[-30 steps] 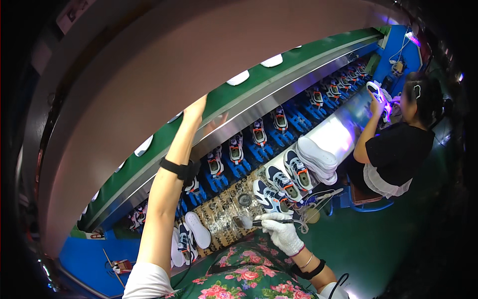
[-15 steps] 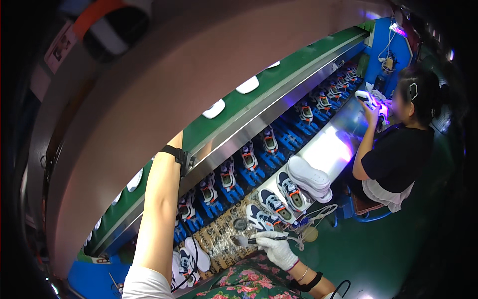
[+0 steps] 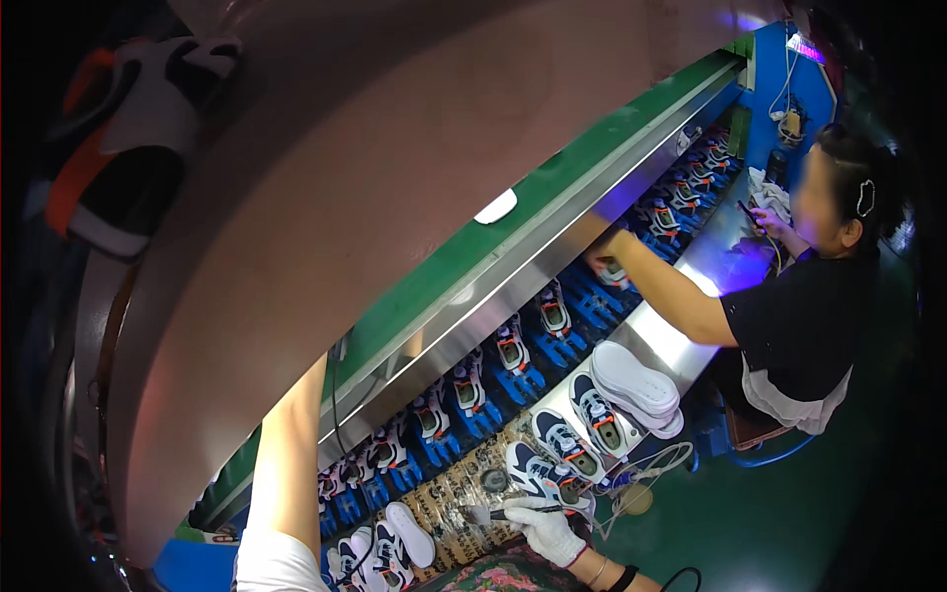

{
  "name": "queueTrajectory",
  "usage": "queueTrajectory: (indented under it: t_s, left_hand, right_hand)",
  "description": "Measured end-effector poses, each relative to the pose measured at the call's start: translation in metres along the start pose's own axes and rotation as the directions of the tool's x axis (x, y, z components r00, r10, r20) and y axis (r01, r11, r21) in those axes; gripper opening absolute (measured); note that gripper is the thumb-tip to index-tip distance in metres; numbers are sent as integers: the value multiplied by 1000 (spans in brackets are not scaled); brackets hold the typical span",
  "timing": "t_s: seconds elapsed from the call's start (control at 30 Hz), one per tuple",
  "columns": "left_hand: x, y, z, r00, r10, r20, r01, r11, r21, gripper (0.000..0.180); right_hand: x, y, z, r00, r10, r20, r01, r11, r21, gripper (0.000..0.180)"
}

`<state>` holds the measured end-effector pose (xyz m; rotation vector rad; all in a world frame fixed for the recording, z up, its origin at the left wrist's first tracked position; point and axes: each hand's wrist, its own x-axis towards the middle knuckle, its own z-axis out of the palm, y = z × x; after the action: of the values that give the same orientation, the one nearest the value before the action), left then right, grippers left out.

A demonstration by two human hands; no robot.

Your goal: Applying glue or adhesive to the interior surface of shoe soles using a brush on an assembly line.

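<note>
My left forearm [image 3: 286, 474] reaches up beneath a large brown panel, which hides the hand and whatever it touches. In a white glove, my right hand [image 3: 549, 531] is closed around the dark handle of a brush [image 3: 478, 514]. The brush head hangs over the tape-covered bench [image 3: 449, 498], close to a small dark round dish [image 3: 493, 481]. Just beyond that hand, several navy and white sneakers [image 3: 567, 446] with orange trim lie side by side. A stack of white soles [image 3: 636, 383] sits past them. More sneakers and a white sole [image 3: 409, 533] lie left of the brush.
The brown panel [image 3: 296, 197] overhangs a green conveyor belt [image 3: 434, 281] carrying a white sole [image 3: 496, 206]. Below its metal edge, sneakers stand on a row of blue holders [image 3: 478, 419]. A seated co-worker [image 3: 799, 306] at right reaches toward this row. A cable [image 3: 335, 395] hangs near my left arm.
The view has shifted, and my left arm reaches farther under the panel. My right hand still holds the brush. The co-worker has put down a shoe and stretched an arm to the holders.
</note>
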<state>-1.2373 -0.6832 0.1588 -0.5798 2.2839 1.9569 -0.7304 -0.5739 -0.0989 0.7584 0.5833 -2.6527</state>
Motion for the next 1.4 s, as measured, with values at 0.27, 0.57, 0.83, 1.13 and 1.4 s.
queueTrajectory:
  t_s: [0.27, 0.57, 0.83, 1.13, 1.4]
  left_hand:
    - [67, 19, 6, 996, 84, -6, -84, 996, 33, 62]
    - [64, 26, 34, 993, 115, 28, -117, 989, 96, 65]
    - [108, 67, 60, 974, 215, 77, -223, 966, 128, 66]
    - [30, -43, 36, 806, 109, 582, -55, 992, -109, 68]
    - [-96, -219, -266, 760, 2, 650, 155, 970, -185, 63]
  right_hand:
    - [23, 40, -29, 998, -53, 20, 55, 996, -73, 17]
    - [28, 26, -16, 999, -32, 9, 32, 998, -50, 14]
    - [25, 22, -1, 997, -38, 73, 39, 999, -15, 17]
    - [21, 41, -15, 988, -151, 26, 151, 988, -15, 19]
    - [5, 40, 21, 984, -175, 17, 176, 983, -48, 20]
